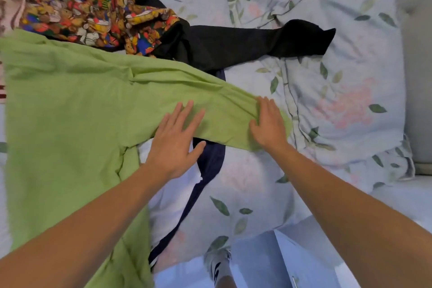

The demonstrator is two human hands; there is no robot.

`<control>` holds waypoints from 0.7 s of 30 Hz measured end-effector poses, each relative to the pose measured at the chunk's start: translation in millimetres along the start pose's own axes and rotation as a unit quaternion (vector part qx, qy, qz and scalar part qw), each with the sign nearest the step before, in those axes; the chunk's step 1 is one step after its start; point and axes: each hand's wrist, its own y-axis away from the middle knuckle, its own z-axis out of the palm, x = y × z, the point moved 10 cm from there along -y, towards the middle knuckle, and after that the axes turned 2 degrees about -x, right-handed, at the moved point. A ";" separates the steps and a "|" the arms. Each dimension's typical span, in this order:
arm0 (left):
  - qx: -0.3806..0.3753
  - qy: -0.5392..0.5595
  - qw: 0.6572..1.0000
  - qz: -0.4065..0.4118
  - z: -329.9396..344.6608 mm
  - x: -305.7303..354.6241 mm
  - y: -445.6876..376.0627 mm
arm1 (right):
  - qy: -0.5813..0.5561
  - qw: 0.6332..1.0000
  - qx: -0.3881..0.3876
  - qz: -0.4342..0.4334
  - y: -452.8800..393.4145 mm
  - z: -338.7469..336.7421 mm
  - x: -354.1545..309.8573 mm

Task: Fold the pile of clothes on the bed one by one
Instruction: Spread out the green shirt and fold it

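So the bed (pixel 245 182) fills pretty much the whole shot, covered in a pale blue floral sheet with pink flowers and green leaves, and there's a matching pillow (pixel 350 100) bunched up over at the right edge. Biggest item on it is the green garment (pixel 70 124), spread out flat across the left half of the bed and running off the near edge, with one sleeve (pixel 233 112) stretched out toward the middle. Next is a black garment (pixel 233 44) lying past the green one toward the far side, one end reaching right onto the pillow. Just left of that, touching it, is a crumpled colorful teddy-bear print piece (pixel 93 21) near the far left corner, and a bit of something pale pink (pixel 9 4) peeks out at the left edge. A dark navy piece (pixel 208 170) with white stripes runs from under the green sleeve down toward the near edge. Both hands are on that sleeve: the left hand (pixel 177 142) is flat with fingers straight and spread, pressing down where the sleeve nears the body of the shirt, thumb hanging over the navy fabric. The right hand (pixel 268 124) sits at the cuff end, palm down, fingers loosely relaxed on the cloth, not really gripping anything I can see. A socked foot (pixel 217 264) shows on the floor below the near edge.
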 end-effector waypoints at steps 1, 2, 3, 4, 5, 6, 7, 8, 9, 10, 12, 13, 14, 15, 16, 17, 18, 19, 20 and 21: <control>-0.010 -0.013 1.000 -0.019 9.8 -0.4 -19.8 | 0.025 0.999 -0.033 0.002 -14.8 0.5 13.4; -0.031 -0.028 0.998 -0.041 21.1 -3.0 -36.5 | 0.052 0.997 -0.061 0.002 -27.2 0.8 27.0; -0.055 -0.047 0.995 -0.065 33.4 -7.4 -49.6 | 0.078 0.994 -0.081 0.003 -37.9 0.0 40.5; -0.080 -0.070 0.991 -0.084 45.4 -12.5 -58.3 | 0.102 0.991 -0.092 0.005 -48.3 -2.5 53.7; -0.102 -0.095 0.986 -0.095 56.0 -16.7 -62.8 | 0.117 0.987 -0.107 0.008 -58.0 -4.7 65.6; -0.115 -0.118 0.981 -0.099 63.0 -18.6 -63.8 | 0.132 0.984 -0.122 0.009 -65.7 -7.0 74.9; -0.119 -0.139 0.978 -0.099 67.5 -18.1 -63.4 | 0.138 0.981 -0.140 0.007 -71.0 -8.5 81.1; -0.119 -0.156 0.975 -0.099 69.6 -16.1 -62.8 | 0.121 0.980 -0.160 0.008 -74.9 -8.5 85.8; -0.119 -0.164 0.974 -0.101 70.2 -13.2 -62.3 | 0.083 0.979 -0.185 0.016 -76.8 -7.3 89.1; -0.112 -0.162 0.975 -0.101 67.9 -7.8 -62.8 | 0.036 0.978 -0.203 0.027 -78.4 -7.4 90.4; -0.081 -0.127 0.986 -0.078 62.8 12.5 -66.5 | -0.080 0.970 -0.223 0.056 -80.4 -13.1 87.7; -0.068 -0.085 0.993 -0.054 59.5 27.7 -68.5 | -0.151 0.957 -0.233 0.083 -78.4 -14.7 82.8; -0.060 -0.021 0.997 -0.032 55.7 47.1 -71.4 | -0.232 0.936 -0.241 0.112 -74.6 -17.6 76.1; -0.064 0.067 0.995 -0.025 53.1 65.8 -72.8 | -0.305 0.909 -0.244 0.142 -70.4 -17.5 67.5; -0.081 0.166 0.982 -0.036 52.0 84.0 -73.0 | -0.366 0.882 -0.243 0.169 -66.7 -17.6 57.6; -0.091 0.260 0.959 -0.057 50.2 101.1 -72.6 | -0.411 0.857 -0.245 0.190 -63.1 -17.1 44.9; -0.080 0.337 0.935 -0.082 47.5 112.9 -72.3 | -0.452 0.832 -0.251 0.201 -59.5 -15.5 29.0; -0.047 0.394 0.911 -0.114 42.8 118.3 -72.0 | -0.481 0.811 -0.263 0.202 -56.3 -13.4 10.9; 0.003 0.435 0.887 -0.156 36.7 115.7 -69.7 | -0.503 0.793 -0.283 0.195 -52.0 -11.7 -8.9; 0.061 0.462 0.862 -0.199 30.9 105.1 -65.5 | -0.523 0.775 -0.307 0.178 -47.7 -10.9 -29.5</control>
